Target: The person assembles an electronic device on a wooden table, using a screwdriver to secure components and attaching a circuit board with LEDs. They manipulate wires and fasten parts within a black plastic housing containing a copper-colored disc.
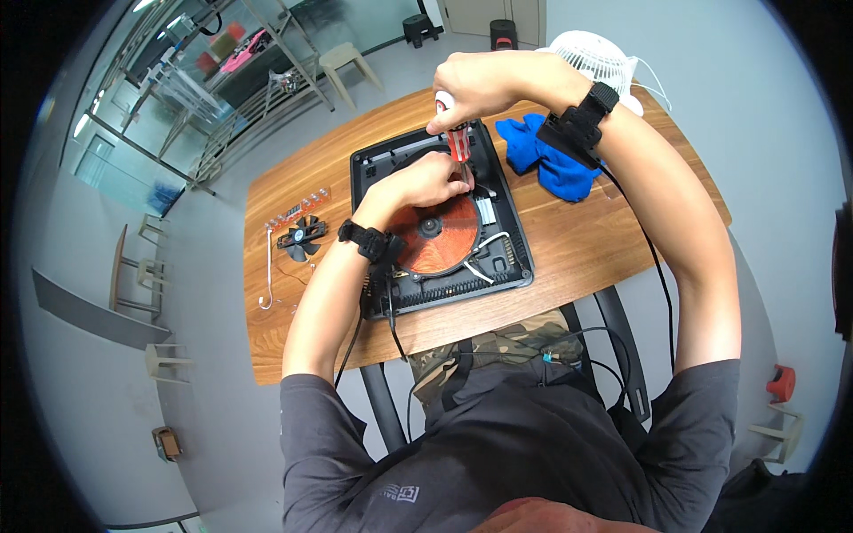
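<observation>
An opened induction cooker with a black housing (517, 277) lies on the table before me. Its round copper coil (444, 244) is exposed, with white wires at its lower right. My right hand (484, 82) is closed round the handle of a red-and-white screwdriver (458, 144), held upright over the cooker's far part. Just beyond the coil, my left hand (425, 181) has its fingers pinched together beside the lower end of the screwdriver. What those fingertips hold is hidden, and so is the screwdriver's tip.
Left of the cooker lie a small black fan (303, 238), a circuit board (298, 209) and a white cable (269, 266). A blue cloth (555, 164) is at the right, with a white desk fan (591, 55) behind it. Black cables run from both wrist straps.
</observation>
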Motion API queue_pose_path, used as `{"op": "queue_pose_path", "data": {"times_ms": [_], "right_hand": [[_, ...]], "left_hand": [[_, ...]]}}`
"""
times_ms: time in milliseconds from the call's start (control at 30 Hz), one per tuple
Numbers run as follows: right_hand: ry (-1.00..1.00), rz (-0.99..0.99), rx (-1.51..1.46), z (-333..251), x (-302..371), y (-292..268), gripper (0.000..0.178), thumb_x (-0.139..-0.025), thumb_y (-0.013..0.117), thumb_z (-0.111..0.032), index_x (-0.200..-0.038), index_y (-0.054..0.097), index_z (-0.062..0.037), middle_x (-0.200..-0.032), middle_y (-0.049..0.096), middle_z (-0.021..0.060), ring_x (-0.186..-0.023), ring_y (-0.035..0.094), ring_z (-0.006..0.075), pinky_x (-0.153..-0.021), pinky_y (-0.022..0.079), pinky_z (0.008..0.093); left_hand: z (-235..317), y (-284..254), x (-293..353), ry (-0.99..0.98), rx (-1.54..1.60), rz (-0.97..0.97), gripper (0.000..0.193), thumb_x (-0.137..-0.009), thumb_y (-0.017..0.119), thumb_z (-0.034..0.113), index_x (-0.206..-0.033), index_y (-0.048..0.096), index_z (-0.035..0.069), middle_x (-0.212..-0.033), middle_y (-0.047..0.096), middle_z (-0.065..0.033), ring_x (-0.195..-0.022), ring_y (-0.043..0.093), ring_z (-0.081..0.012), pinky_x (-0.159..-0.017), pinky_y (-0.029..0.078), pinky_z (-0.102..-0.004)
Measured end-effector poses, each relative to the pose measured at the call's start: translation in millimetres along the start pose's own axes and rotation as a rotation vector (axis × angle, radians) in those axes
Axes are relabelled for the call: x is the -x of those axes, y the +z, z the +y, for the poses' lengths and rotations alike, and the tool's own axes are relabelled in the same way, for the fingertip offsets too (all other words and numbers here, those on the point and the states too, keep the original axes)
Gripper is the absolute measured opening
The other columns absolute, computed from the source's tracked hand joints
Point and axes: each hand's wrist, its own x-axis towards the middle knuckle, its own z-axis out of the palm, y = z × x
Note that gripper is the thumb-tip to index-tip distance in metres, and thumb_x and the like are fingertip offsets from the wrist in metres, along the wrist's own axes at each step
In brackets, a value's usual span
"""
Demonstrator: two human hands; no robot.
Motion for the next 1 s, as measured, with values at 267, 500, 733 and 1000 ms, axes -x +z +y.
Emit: {"op": "queue_pose_path", "data": {"times_ms": [267, 500, 733, 1000], "right_hand": [[-0.045, 0.027, -0.049, 0, -1, 5, 0.058, -0.09, 0.07, -0.051, -0.086, 0.074, 0.0069, -0.071, 0.068, 0.0249, -0.069, 0.069, 0.0381, -0.066, 0.056, 0.0439], [-0.007, 0.008, 0.047, -10, -2, 4, 0.061, -0.09, 0.069, -0.052, -0.08, 0.073, 0.0085, -0.07, 0.068, 0.0254, -0.067, 0.069, 0.0403, -0.065, 0.057, 0.0454], [0.033, 0.129, 0.085, -13, -4, 15, 0.062, -0.087, 0.069, -0.052, -0.076, 0.072, 0.0085, -0.072, 0.068, 0.0286, -0.073, 0.071, 0.0432, -0.069, 0.059, 0.0466], [0.192, 0.138, 0.097, -9, 6, 17, 0.064, -0.09, 0.062, -0.052, -0.075, 0.072, 0.0094, -0.072, 0.069, 0.0287, -0.076, 0.072, 0.0439, -0.071, 0.06, 0.0472]], "left_hand": [[-6, 6, 0, 0.009, -0.012, 0.029, 0.018, -0.093, 0.067, 0.012, -0.103, 0.071, -0.002, -0.102, 0.074, -0.0167, -0.101, 0.069, -0.033, -0.093, 0.054, -0.041], [2, 1, 9, -0.015, 0.04, 0.071, 0.019, -0.091, 0.068, 0.011, -0.105, 0.072, -0.002, -0.102, 0.075, -0.0173, -0.098, 0.071, -0.0328, -0.091, 0.054, -0.0406], [-2, -1, 15, 0.017, 0.047, 0.159, 0.022, -0.09, 0.069, 0.011, -0.107, 0.072, -0.002, -0.104, 0.074, -0.0187, -0.1, 0.071, -0.0328, -0.092, 0.055, -0.0415], [34, -12, 21, -0.114, 0.283, 0.477, 0.045, -0.081, 0.085, 0.033, -0.108, 0.068, 0.001, -0.079, 0.061, -0.001, -0.072, 0.053, -0.0087, -0.066, 0.046, -0.0282]]}}
